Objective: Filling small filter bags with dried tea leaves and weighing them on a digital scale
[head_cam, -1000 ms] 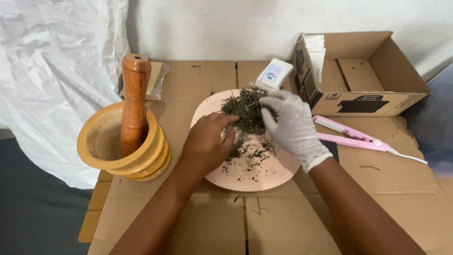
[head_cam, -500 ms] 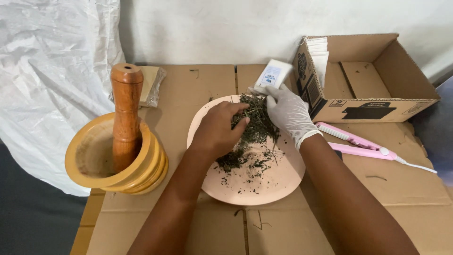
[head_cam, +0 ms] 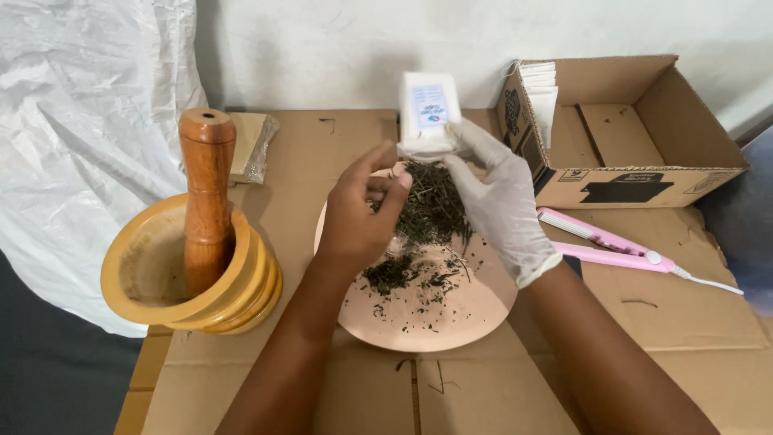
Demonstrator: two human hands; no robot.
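A pink plate lies on flattened cardboard with a heap of dried dark-green herbs on it. My right hand, in a white glove, holds a small white paper bag upright above the plate's far edge. My bare left hand hovers over the herbs beside the bag's bottom, its fingertips pinched together; a few herb strands seem to be between them.
A wooden mortar with a pestle standing in it is at the left. An open cardboard box holding white bags is at the back right, with a pink hand sealer in front of it. White plastic sheeting hangs at left.
My right hand has lifted the white bag off the cardboard and stood it up over the plate. My left hand has risen from the herb heap towards the bag.
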